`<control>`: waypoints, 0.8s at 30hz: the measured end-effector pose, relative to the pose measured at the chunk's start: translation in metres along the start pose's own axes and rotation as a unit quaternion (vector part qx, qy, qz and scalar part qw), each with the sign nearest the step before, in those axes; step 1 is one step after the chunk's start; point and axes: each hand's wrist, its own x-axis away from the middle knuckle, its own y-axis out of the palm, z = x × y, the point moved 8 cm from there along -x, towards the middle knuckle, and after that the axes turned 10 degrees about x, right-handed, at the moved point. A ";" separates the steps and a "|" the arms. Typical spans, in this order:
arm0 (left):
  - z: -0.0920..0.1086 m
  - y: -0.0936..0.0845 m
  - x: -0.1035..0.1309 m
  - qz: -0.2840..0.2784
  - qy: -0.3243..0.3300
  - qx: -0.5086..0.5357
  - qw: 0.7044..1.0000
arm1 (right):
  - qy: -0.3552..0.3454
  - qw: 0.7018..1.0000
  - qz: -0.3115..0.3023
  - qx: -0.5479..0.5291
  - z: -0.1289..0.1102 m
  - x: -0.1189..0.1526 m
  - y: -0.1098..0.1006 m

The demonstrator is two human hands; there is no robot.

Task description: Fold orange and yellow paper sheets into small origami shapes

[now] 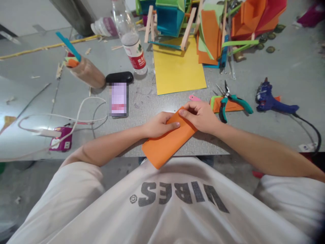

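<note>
An orange sheet of paper, folded into a long strip, lies slantwise over the table's front edge, its near end sticking out past it. My left hand grips its upper left side, thumb on top and fingers underneath. At the far end, my right hand pinches the paper's corner between thumb and fingers. Just beyond that hand lie a pink strip-like piece and several small folded papers, orange and green, with teal-handled pliers on top.
Ahead lies yellow paper below a blue-green paper model. A plastic bottle, a phone and a paper-filled cup stand or lie to the left. A corded blue glue gun rests at right.
</note>
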 end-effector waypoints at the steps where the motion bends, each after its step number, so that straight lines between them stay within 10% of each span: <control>1: -0.002 -0.001 0.001 0.000 -0.004 -0.001 1.000 | -0.001 1.000 -0.003 0.000 0.000 0.000 0.001; 24: -0.004 0.003 0.006 -0.022 -0.008 0.014 1.000 | -0.006 0.999 -0.018 0.025 -0.005 0.007 -0.001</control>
